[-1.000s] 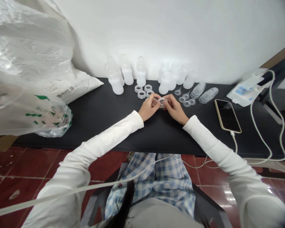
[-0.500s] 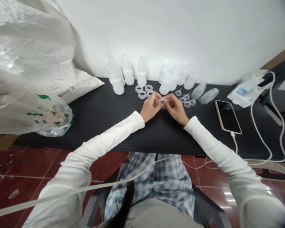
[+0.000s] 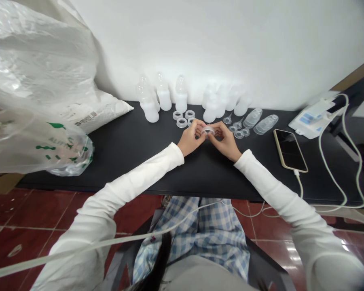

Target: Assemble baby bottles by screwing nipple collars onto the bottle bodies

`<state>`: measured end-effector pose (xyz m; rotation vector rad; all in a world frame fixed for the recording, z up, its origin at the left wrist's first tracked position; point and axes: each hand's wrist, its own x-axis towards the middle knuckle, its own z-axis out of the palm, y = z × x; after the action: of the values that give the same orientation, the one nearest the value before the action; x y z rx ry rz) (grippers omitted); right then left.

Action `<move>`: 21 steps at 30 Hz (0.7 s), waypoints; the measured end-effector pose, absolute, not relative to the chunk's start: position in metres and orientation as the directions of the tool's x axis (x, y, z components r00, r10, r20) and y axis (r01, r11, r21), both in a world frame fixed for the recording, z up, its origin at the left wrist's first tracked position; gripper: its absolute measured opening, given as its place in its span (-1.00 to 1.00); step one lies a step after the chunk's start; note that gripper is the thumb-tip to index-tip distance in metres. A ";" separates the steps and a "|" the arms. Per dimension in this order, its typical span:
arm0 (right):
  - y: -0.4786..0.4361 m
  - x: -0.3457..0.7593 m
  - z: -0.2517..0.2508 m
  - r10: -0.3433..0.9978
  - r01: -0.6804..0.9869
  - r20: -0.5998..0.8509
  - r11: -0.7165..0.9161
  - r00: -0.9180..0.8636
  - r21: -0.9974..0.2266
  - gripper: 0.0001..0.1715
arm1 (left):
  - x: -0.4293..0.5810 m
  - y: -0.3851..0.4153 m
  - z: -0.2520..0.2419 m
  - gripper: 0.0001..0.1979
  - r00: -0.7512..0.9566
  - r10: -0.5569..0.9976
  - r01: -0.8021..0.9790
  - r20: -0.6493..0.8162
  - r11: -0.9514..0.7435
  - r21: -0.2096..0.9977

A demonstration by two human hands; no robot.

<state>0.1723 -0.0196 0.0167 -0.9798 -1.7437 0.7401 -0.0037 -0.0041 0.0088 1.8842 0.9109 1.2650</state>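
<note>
Nearest lies the person's lap in blue-and-white checked cloth (image 3: 191, 234), with a pale cable (image 3: 109, 242) running across it. Beyond the lap, the near strip of the black table (image 3: 200, 169) is bare, which leaves room for both forearms to reach in. To the right on the table a phone (image 3: 290, 150) lies face up, its plug pointing to the near edge, probably so the charging lead can drop away from the work. In the middle, the left hand (image 3: 190, 139) and the right hand (image 3: 226, 141) meet around a clear ring (image 3: 207, 130): thumb and forefinger of each pinch its rim from opposite sides, seemingly to keep it steady and open to view; the other fingers curl in, partly hidden. Whether the ring touches the tabletop, or anything sits inside it, I cannot tell. Just beyond the left hand, loose rings (image 3: 182, 125) are clustered; near the right hand lie small clear discs (image 3: 238, 135), some with thin stems, and farther right two groups of clear domed covers (image 3: 265, 124) rest on their sides. Each kind seems grouped apart for easy picking. Farther back, bottles with clear domed tops (image 3: 181, 99) stand left and white bottles (image 3: 211, 111) without such tops stand right, close to the pale wall (image 3: 230, 40), perhaps to keep them out of the hands' way.
</note>
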 end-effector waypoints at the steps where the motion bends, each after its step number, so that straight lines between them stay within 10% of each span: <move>1: -0.020 0.172 0.016 0.871 0.279 0.448 0.490 -0.203 -0.826 -0.50 | -0.003 -0.004 0.009 -0.76 0.277 0.835 0.187 0.475 -0.532 0.826; 21: -0.004 0.182 0.017 0.957 -0.054 0.258 0.253 -0.134 -0.966 -0.42 | -0.013 0.013 0.028 -0.71 0.463 0.761 0.137 0.456 -0.569 0.811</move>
<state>0.1822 -0.0035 0.0167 -0.9203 -1.3949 1.1302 -0.0127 0.0135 0.0279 1.9941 0.7464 1.1066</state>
